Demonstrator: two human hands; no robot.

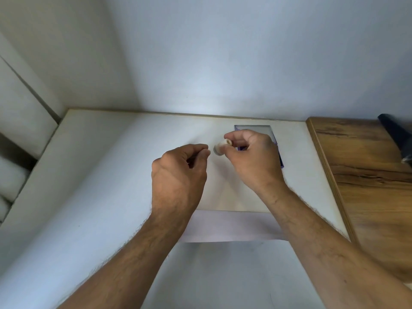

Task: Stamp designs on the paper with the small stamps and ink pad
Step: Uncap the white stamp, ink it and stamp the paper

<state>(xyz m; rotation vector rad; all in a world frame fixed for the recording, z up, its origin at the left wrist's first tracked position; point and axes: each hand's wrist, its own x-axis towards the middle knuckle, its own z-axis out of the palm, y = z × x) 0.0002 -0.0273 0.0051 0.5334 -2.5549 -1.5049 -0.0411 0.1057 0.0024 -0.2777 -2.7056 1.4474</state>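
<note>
My right hand [252,159] pinches a small pale stamp [221,147] between thumb and fingers, tilted, with its dark face turned left and down. My left hand [180,172] hovers just left of the stamp with fingers curled in; whether it holds anything is hidden. Behind my right hand lies the purple ink pad [256,130] with its clear lid, mostly covered by that hand. A white paper sheet [231,226] lies on the white table [100,197] under both hands, its near edge showing between my forearms. No stamped marks show on it.
A white wall rises right behind the table. To the right stands a wooden surface [367,175] with a dark object [396,137] at its far edge. At the left a gap separates the table from white panels.
</note>
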